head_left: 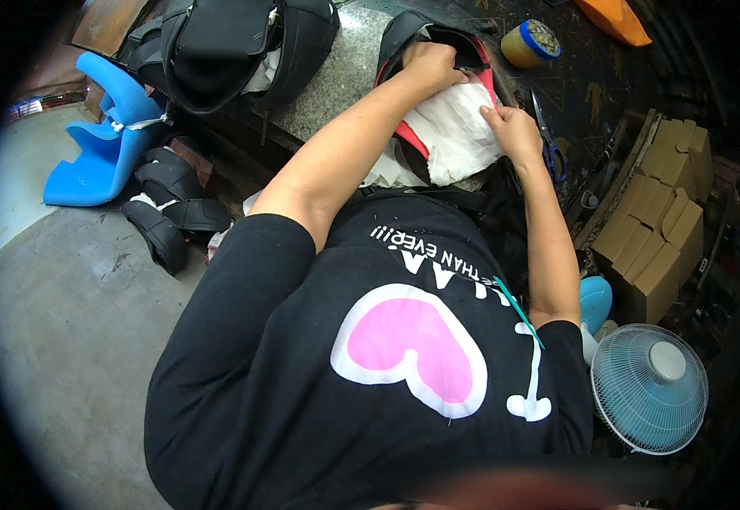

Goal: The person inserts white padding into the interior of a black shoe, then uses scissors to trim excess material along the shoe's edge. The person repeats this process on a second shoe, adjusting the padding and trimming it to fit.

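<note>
Both hands are up at the far edge of the speckled grey stone-topped bench (pixel 336 81), working on a curved black seat shell with red trim (pixel 404 42). The left hand (pixel 428 66) is curled over the shell's rim, fingers closed and tucked down inside it, so the shell's black edge sits right under and around those fingers. The right hand (pixel 513 129) lies on the crumpled white cloth lining (pixel 455 136), fingers bent and pinching into the fabric; the cloth spreads out from under those fingertips toward the left hand and spills down toward the person's chest.

Just past the right-hand fingers, on the outer side, lie blue-handled scissors (pixel 550 144). Further beyond them stands a round yellow jar with a blue rim (pixel 530 42), holding something dark and grainy, can't tell what exactly. Well off to the right of that hand is a stack of folded brown cardboard boxes (pixel 663 217); whatever's in them is hidden. Away from the left fingers sits another black padded seat (pixel 230 47), and a blue moulded foam piece (pixel 107 140) lies on the floor.
</note>
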The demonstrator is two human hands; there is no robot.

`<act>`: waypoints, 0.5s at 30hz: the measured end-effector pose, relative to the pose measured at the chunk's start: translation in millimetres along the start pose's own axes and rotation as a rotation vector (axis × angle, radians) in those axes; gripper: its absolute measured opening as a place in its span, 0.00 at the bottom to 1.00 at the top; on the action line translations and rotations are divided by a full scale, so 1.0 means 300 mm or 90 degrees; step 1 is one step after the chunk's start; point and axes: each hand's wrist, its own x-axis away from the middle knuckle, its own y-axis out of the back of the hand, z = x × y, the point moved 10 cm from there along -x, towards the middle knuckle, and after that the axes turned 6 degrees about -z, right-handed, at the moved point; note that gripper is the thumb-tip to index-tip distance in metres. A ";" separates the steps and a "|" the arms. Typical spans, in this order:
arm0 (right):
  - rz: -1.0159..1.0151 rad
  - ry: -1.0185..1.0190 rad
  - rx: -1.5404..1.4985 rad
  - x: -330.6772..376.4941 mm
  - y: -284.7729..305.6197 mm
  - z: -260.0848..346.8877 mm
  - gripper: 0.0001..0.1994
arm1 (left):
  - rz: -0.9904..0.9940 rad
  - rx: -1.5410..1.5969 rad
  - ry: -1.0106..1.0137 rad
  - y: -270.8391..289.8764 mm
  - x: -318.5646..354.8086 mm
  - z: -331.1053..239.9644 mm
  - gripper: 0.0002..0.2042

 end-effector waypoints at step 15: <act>-0.311 0.451 -0.089 0.159 0.134 0.291 0.09 | -0.047 -0.075 -0.063 0.000 0.026 -0.046 0.20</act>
